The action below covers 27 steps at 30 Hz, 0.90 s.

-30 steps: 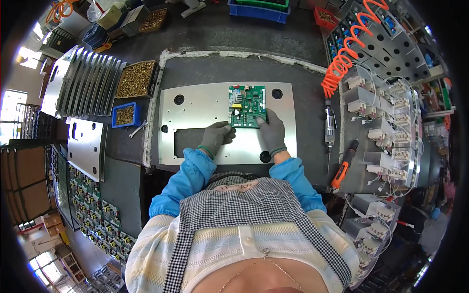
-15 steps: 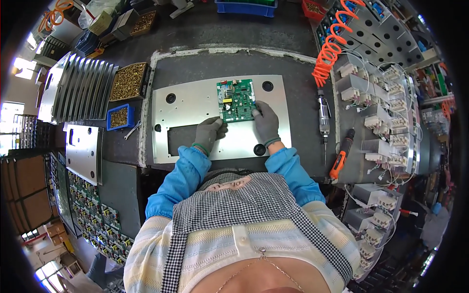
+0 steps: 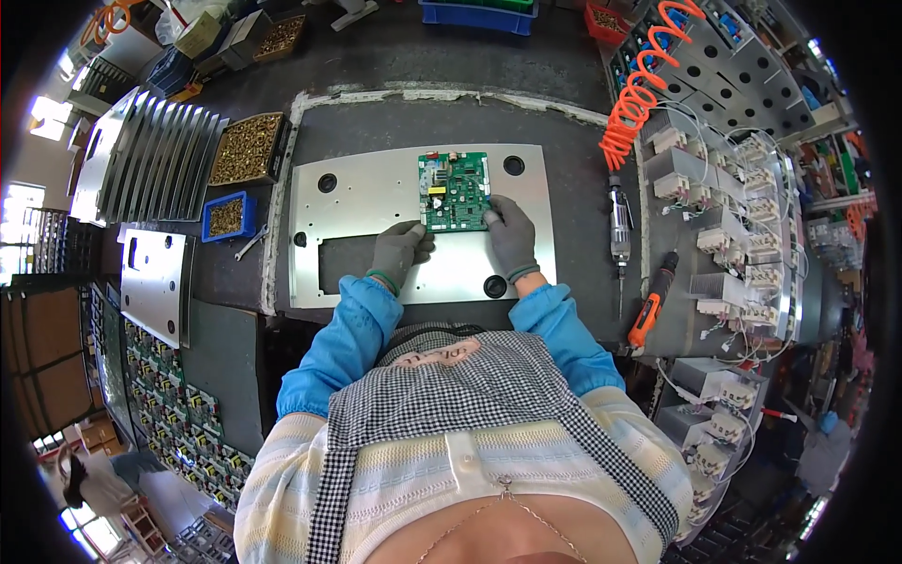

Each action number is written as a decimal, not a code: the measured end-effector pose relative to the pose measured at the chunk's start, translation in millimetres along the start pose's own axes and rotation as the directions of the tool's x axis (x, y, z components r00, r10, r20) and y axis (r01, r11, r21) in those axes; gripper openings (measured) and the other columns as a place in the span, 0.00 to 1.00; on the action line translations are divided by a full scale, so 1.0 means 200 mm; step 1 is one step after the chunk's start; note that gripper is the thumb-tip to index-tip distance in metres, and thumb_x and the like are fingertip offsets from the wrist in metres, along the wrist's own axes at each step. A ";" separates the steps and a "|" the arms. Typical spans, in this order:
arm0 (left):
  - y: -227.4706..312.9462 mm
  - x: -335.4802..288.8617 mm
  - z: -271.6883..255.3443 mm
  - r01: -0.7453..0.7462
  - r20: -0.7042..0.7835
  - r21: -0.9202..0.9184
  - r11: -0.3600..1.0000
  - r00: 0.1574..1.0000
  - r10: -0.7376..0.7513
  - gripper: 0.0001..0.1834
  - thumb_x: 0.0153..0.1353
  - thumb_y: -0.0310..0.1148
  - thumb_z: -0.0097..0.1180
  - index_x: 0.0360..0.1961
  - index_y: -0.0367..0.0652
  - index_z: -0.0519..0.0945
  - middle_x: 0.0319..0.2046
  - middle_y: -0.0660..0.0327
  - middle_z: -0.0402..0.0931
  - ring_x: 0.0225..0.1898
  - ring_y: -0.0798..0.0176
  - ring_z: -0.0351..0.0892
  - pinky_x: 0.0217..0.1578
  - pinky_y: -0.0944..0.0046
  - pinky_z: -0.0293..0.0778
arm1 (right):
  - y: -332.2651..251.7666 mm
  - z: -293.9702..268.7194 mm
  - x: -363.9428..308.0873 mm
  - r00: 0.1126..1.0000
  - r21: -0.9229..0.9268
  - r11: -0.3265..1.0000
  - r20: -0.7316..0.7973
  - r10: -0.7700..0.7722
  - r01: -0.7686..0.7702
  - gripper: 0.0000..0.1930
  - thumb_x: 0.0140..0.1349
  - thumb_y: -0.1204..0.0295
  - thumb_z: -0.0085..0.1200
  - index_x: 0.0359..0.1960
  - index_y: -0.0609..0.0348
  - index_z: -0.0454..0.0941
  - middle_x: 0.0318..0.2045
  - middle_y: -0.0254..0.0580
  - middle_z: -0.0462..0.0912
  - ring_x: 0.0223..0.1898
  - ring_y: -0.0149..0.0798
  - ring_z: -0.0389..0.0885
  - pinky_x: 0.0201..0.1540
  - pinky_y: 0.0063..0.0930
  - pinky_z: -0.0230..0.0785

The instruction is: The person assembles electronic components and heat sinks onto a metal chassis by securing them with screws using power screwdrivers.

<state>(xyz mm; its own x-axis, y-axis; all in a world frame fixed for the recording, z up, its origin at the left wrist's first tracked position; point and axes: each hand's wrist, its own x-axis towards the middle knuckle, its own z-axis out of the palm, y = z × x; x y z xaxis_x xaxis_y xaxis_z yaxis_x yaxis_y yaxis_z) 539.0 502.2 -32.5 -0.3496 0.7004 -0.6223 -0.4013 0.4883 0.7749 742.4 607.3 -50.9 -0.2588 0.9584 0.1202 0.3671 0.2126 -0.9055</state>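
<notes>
A green circuit board with a yellow component lies over the upper middle of a silver metal plate. The plate has round black grommets and a rectangular cutout. Both my hands wear grey gloves. At the board's lower left corner, my left hand is closed, thumb against the corner and fingers curled. My right hand pinches the board's lower right edge. The fingertips beneath the board are hidden.
Brass fasteners fill a black tray and a blue bin on the left, near a wrench and stacked metal panels. On the right lie a pneumatic screwdriver, an orange power screwdriver and wired heatsink assemblies. An orange coiled hose hangs there.
My hands and the board stay almost where they were on the plate. The view has shifted slightly, and another person shows more fully at the lower left.
</notes>
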 end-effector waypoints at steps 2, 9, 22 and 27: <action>0.00 0.00 0.01 0.007 -0.001 0.005 1.000 1.000 -0.007 0.18 0.73 0.33 0.54 0.57 0.32 0.76 0.40 0.54 0.85 0.36 0.63 0.85 0.35 0.67 0.84 | 0.00 -0.02 0.00 0.998 -0.015 0.999 0.049 0.032 -0.031 0.16 0.64 0.74 0.58 0.54 0.61 0.80 0.43 0.46 0.87 0.44 0.39 0.85 0.50 0.31 0.76; 0.02 -0.02 0.02 0.008 0.009 -0.012 1.000 1.000 -0.008 0.20 0.72 0.32 0.55 0.59 0.31 0.76 0.41 0.55 0.84 0.36 0.65 0.84 0.36 0.67 0.82 | 0.00 -0.02 -0.01 0.998 -0.011 0.999 0.043 0.035 -0.034 0.16 0.65 0.75 0.58 0.54 0.61 0.80 0.42 0.45 0.87 0.42 0.37 0.85 0.49 0.30 0.76; 0.07 -0.06 -0.04 0.018 0.072 -0.067 0.998 0.997 -0.013 0.20 0.70 0.38 0.59 0.54 0.33 0.78 0.38 0.57 0.83 0.34 0.64 0.84 0.35 0.65 0.83 | -0.16 -0.18 -0.02 0.988 -0.090 0.988 0.076 0.132 -0.125 0.24 0.63 0.65 0.57 0.59 0.65 0.78 0.52 0.49 0.84 0.53 0.41 0.82 0.58 0.33 0.72; 0.20 0.05 -0.63 -0.213 0.018 -0.253 0.944 0.974 0.224 0.13 0.66 0.35 0.59 0.46 0.37 0.82 0.35 0.58 0.82 0.33 0.63 0.82 0.35 0.62 0.79 | -0.07 -0.75 -0.11 0.998 -0.466 0.884 -0.054 0.026 -0.048 0.21 0.68 0.73 0.55 0.62 0.63 0.74 0.56 0.50 0.81 0.56 0.45 0.80 0.62 0.36 0.70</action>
<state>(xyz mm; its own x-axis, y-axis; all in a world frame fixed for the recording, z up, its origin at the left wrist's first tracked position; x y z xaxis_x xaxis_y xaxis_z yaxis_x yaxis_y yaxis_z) 411.8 462.6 -20.7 -0.4152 0.8015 -0.4304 -0.5190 0.1799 0.8356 876.8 612.6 19.4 -0.2006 0.9725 0.1183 0.7529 0.2303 -0.6165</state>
